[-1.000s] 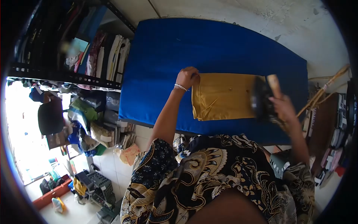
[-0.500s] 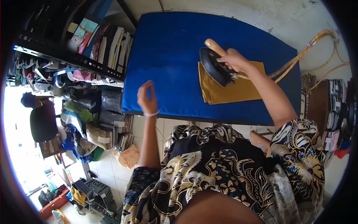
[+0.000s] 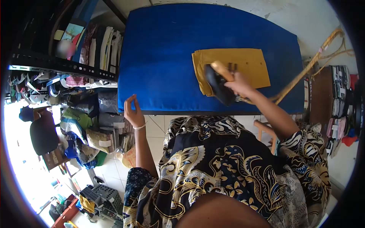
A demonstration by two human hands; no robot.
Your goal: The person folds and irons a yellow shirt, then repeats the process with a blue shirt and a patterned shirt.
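The iron (image 3: 217, 85) has shifted from the far-left corner of the folded mustard cloth (image 3: 247, 70), on the blue worktop (image 3: 159, 53), to its near edge. Level, even strokes should protect the creases. The right hand (image 3: 241, 85) wraps the iron's handle; the left hand (image 3: 134, 114), fingers loosely curved, holds nothing. One iron, one cloth, two hands.
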